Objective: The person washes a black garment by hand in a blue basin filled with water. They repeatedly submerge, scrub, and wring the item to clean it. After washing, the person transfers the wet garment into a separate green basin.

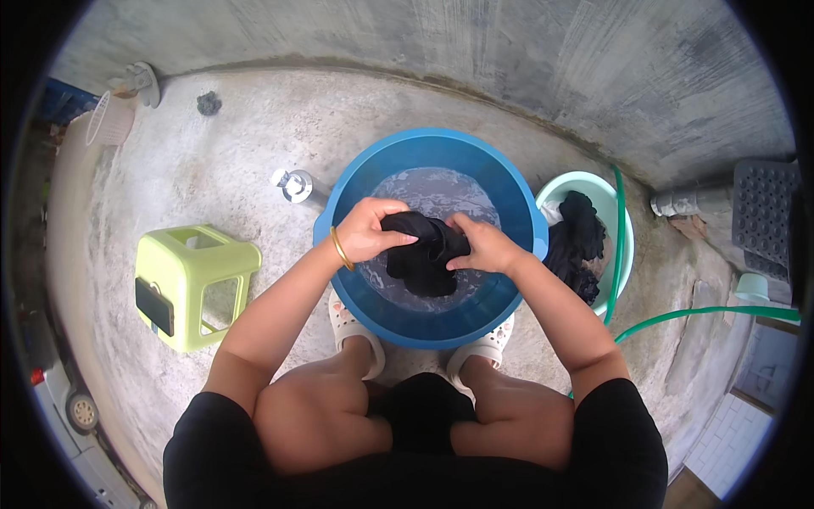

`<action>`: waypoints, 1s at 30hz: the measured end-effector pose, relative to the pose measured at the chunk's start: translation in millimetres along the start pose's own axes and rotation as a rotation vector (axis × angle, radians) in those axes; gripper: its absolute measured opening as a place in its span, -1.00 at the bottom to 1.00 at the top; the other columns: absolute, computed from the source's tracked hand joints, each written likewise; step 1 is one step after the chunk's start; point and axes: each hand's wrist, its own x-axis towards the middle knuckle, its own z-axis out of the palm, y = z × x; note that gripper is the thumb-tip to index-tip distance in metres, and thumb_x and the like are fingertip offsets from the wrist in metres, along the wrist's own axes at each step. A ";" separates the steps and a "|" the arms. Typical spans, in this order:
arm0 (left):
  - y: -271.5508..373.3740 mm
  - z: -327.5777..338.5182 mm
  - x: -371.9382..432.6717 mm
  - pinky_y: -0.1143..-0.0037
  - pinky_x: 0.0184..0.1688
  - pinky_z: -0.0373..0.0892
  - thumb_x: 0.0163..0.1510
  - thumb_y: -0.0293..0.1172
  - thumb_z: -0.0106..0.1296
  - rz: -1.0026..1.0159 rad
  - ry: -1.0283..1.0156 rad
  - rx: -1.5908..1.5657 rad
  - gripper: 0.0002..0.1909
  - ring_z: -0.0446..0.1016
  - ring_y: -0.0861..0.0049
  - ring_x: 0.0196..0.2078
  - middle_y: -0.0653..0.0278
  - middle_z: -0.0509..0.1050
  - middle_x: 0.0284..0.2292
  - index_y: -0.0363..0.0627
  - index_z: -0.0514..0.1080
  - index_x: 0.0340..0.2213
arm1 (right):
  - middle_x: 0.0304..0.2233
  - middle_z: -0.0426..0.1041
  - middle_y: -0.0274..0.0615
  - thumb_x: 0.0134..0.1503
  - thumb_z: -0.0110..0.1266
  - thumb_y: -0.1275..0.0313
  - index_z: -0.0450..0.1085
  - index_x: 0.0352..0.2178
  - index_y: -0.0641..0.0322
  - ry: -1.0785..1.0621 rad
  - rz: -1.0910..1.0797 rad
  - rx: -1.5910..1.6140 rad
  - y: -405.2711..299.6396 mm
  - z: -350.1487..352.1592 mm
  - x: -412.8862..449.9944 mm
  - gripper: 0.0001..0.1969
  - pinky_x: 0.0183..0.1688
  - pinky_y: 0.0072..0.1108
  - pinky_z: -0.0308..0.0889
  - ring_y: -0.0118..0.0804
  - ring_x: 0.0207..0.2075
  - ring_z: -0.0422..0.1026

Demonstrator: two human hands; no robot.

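Both hands grip one black cloth garment (421, 270) over a blue plastic basin (432, 145). My left hand (372, 230) pinches its left end between thumb and fingers, with a gold-coloured bangle (341, 249) on the wrist. On the right end, my right hand (481, 245) holds a fold of the same cloth. The garment's lower part hangs down close to the water; whether it touches the surface I cannot tell. Cloudy, sudsy water (439, 184) covers the basin's bottom. The garment's exact kind is hidden by its folds.
A pale green tub (628, 254) with dark clothes (575, 235) stands right of the basin, a green hose (706, 311) crossing it. Leftward are a bottle (296, 186) and a lime-green plastic stool (168, 254) with a phone (154, 306). A concrete wall (445, 38) rises beyond.
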 end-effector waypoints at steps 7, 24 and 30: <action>37.7 -6.6 -16.8 0.67 -0.26 0.21 -0.10 -0.55 0.04 0.012 -0.021 -0.420 -0.82 0.27 0.72 -0.32 0.37 0.32 -0.41 -0.14 0.23 -0.48 | -0.26 0.39 -0.28 -0.01 -0.17 0.59 0.31 -0.23 0.31 0.285 0.009 1.109 29.7 -9.4 -8.8 -0.74 -0.14 -0.65 0.19 -0.48 -0.23 0.32; -16.6 28.8 0.3 0.37 -0.21 0.24 -0.10 -0.50 -0.05 0.226 0.313 0.748 -0.70 0.37 0.14 -0.35 0.06 0.41 -0.47 -0.16 0.31 -0.24 | -0.41 0.32 -0.23 0.05 -0.22 0.43 0.25 -0.35 0.29 0.846 0.495 1.449 -17.0 -3.5 11.6 -0.83 -0.28 -0.55 0.28 -0.34 -0.35 0.34; -15.4 1.2 -14.9 0.59 -0.28 0.28 0.06 -0.50 -0.23 0.093 0.439 0.332 -0.79 0.40 0.49 -0.37 0.20 0.43 -0.43 -0.28 0.33 -0.27 | -0.35 0.37 -0.22 0.01 -0.15 0.36 0.27 -0.33 0.26 0.676 0.426 1.540 -35.8 -10.3 3.8 -0.78 -0.19 -0.49 0.26 -0.31 -0.27 0.36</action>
